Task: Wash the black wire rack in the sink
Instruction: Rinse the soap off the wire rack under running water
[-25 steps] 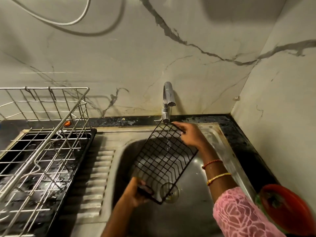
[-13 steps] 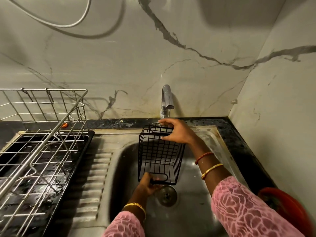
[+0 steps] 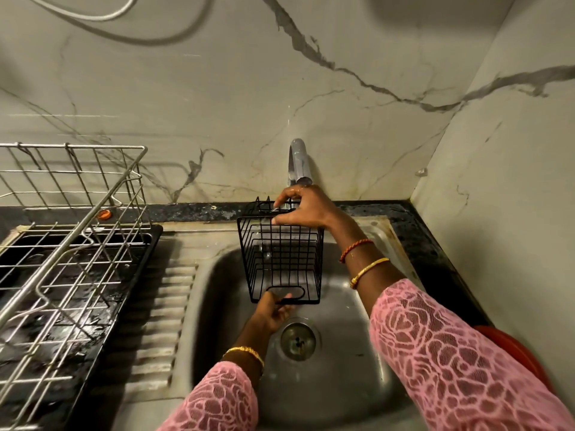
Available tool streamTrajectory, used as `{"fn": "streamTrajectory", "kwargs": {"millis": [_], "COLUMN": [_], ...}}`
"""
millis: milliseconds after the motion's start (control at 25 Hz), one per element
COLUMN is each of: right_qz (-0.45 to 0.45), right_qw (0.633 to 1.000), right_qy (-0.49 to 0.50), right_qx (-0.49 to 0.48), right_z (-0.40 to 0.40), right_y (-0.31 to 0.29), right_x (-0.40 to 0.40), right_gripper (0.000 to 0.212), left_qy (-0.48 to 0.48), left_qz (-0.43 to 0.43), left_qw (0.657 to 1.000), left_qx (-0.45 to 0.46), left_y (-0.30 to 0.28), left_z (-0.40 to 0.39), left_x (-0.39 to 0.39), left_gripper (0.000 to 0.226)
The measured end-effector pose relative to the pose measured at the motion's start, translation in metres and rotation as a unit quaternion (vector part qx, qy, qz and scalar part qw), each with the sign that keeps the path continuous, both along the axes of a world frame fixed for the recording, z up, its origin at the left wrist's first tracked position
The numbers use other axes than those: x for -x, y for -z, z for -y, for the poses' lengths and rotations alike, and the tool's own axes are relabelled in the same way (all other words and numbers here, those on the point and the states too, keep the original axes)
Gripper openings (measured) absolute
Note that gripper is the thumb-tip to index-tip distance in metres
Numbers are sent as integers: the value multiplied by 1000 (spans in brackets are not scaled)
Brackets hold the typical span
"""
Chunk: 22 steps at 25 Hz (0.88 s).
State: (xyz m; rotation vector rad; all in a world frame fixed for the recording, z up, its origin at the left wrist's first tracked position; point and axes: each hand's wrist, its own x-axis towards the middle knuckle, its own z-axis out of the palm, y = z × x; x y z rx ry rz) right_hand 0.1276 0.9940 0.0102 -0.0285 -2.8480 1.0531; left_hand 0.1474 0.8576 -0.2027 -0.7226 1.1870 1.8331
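The black wire rack [image 3: 281, 259], a small box-shaped basket, hangs over the steel sink [image 3: 329, 387] just under the tap [image 3: 299, 161]. My right hand [image 3: 306, 211] grips its far top rim, right below the spout. My left hand [image 3: 272, 311] holds the near lower edge by the oval handle loop, fingers curled round the wire. The rack's open mouth faces me. Whether water is running is hard to tell. The round drain [image 3: 297, 340] lies below my left hand.
A large silver wire dish rack [image 3: 67, 253] stands on a black tray [image 3: 124, 293] at the left, beside the ribbed draining board [image 3: 165, 312]. A red plate [image 3: 516, 356] sits at the right counter edge. Marble walls close the back and right.
The rack has turned from a tilted, flat-looking grid to a box facing me. It has risen toward the tap, and both hands moved up with it.
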Motion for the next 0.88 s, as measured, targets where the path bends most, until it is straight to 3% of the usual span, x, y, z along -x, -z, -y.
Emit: {"fn": "streamTrajectory", "kwargs": {"millis": [160,280,360,520,760,880], "right_qz": [-16,9,1,-69,-128,-88], "right_qw": [996,997,996,975,925,905], "right_qy": [51,63,83,171,237,275], "right_qx": [76,53,32,120,269,312], "right_z": [-13,-29,-40,-49,-38,-29], "right_y": [9,20,30,59,121,145], "right_x": [-12,-33,-47,-76,-117,-138], "right_gripper": [36,57,57,53,52,44], "left_qy": [-34,-49,-75,-115,-195,-234], "left_qz": [-13,-32,-63,-143,-286,-330], "left_qw": [999,998,995,983,932,906], "left_qx": [-20,-20,-21,20,104,122], "left_y": [3,-1,-1,-7,-4,-13], "left_z": [7,11,16,27,46,52], "left_x": [-3,-6,-5,-6,-2,-10], "left_gripper": [26,20,18,15,17,22]}}
